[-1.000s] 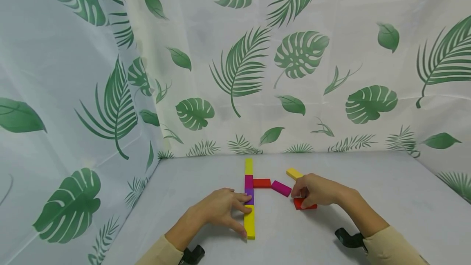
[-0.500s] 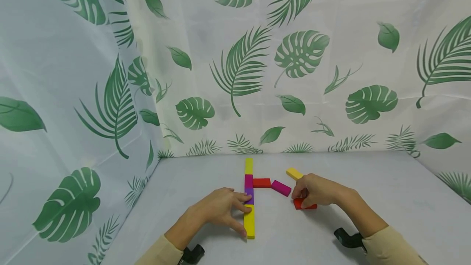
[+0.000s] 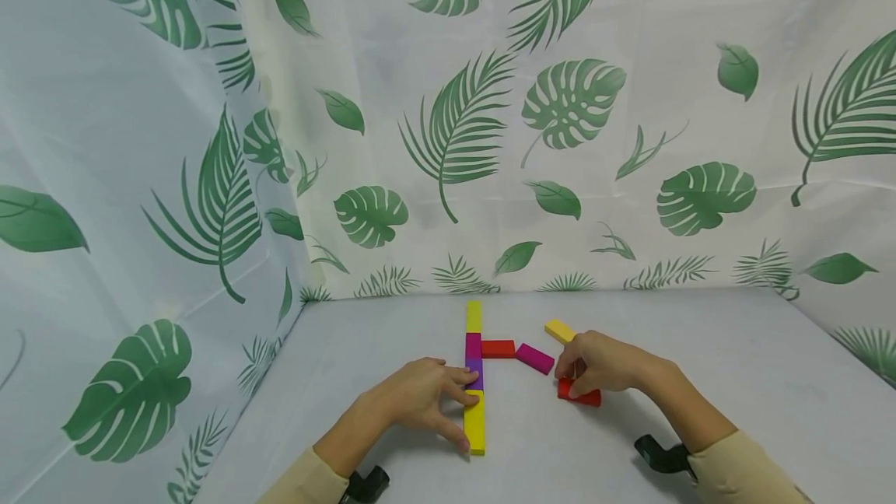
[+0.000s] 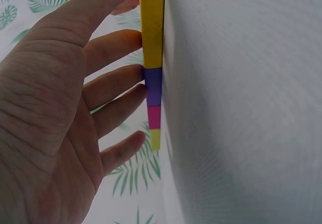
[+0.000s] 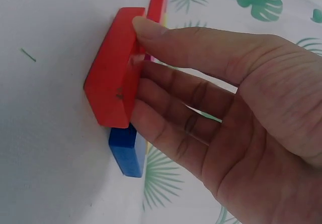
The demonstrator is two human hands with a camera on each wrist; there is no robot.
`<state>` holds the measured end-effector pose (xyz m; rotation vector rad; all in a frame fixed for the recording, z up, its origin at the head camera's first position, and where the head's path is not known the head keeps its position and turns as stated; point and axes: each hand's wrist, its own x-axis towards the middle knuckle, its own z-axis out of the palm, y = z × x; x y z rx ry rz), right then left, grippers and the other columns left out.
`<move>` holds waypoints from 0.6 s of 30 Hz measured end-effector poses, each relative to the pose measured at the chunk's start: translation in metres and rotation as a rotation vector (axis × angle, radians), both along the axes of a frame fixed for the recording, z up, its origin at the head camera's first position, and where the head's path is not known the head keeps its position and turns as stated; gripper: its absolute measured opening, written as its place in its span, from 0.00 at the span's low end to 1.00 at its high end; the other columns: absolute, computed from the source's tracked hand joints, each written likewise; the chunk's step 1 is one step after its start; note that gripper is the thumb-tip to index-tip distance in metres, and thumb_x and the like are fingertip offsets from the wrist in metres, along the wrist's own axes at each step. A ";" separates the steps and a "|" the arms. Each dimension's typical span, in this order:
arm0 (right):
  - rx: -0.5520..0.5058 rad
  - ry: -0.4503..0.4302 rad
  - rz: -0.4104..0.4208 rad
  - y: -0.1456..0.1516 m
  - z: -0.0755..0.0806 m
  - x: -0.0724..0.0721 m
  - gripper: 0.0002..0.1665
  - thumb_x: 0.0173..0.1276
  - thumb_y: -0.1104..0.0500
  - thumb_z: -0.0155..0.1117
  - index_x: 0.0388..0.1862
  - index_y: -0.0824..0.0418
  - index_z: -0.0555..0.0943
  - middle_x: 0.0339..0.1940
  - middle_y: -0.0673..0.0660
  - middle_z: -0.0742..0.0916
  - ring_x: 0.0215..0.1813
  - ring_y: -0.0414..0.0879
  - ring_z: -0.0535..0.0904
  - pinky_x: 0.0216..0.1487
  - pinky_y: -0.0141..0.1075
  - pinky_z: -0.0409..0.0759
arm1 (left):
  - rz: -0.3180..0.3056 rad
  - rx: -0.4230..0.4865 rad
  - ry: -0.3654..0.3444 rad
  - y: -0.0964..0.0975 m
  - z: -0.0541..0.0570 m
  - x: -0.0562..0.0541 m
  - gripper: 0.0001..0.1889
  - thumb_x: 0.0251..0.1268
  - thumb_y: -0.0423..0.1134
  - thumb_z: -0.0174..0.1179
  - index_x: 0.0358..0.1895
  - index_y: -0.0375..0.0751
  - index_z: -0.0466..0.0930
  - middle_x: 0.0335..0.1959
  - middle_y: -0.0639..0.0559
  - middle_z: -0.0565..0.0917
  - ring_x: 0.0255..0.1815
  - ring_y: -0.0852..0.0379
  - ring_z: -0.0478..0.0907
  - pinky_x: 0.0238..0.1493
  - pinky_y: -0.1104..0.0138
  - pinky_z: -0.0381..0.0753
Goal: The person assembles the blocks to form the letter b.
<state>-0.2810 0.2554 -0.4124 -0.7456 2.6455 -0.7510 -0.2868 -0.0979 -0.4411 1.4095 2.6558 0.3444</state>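
Observation:
My left hand [image 3: 418, 395] rests at the left side of a straight row of flat blocks. Its fingertips touch the long yellow block [image 3: 474, 432] and the purple block [image 3: 475, 379], and the thumb tip lies near the yellow block's near end. Beyond these, the row continues with a magenta block [image 3: 474, 345] and a yellow-green block [image 3: 474, 316]. With thumb and fingertips, my right hand [image 3: 603, 362] pinches a red block [image 5: 113, 78] just above or on the table. Behind it in the right wrist view lies a blue block [image 5: 127, 153], hidden in the head view.
Another red block [image 3: 498, 349] branches right from the row, and a slanted magenta block [image 3: 535, 358] follows it. A yellow block [image 3: 559, 330] lies beyond my right hand, partly covered. A leaf-patterned cloth [image 3: 448, 271] rises behind the white table [image 3: 392, 325].
The red block in my right hand has turned slightly, its right end swinging toward me. My left hand and the row have stayed put.

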 end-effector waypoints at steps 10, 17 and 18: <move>0.004 0.003 -0.056 -0.004 -0.005 -0.002 0.10 0.60 0.60 0.81 0.40 0.51 0.91 0.32 0.46 0.86 0.39 0.46 0.78 0.33 0.32 0.83 | -0.023 0.001 0.032 0.000 0.001 0.001 0.37 0.51 0.74 0.70 0.63 0.61 0.85 0.71 0.62 0.79 0.74 0.65 0.73 0.76 0.53 0.72; 0.016 0.026 -0.093 -0.005 -0.007 -0.003 0.09 0.59 0.58 0.82 0.39 0.50 0.90 0.30 0.46 0.84 0.38 0.45 0.77 0.32 0.32 0.83 | -0.028 0.002 0.042 -0.001 -0.002 -0.001 0.38 0.50 0.75 0.70 0.63 0.62 0.84 0.71 0.62 0.79 0.74 0.66 0.73 0.76 0.54 0.72; 0.017 0.024 -0.092 -0.004 -0.007 -0.003 0.10 0.59 0.58 0.82 0.39 0.50 0.90 0.30 0.46 0.84 0.38 0.45 0.77 0.32 0.32 0.83 | -0.030 0.005 0.042 -0.001 -0.002 -0.001 0.37 0.51 0.75 0.69 0.63 0.62 0.84 0.71 0.62 0.79 0.74 0.66 0.73 0.76 0.54 0.72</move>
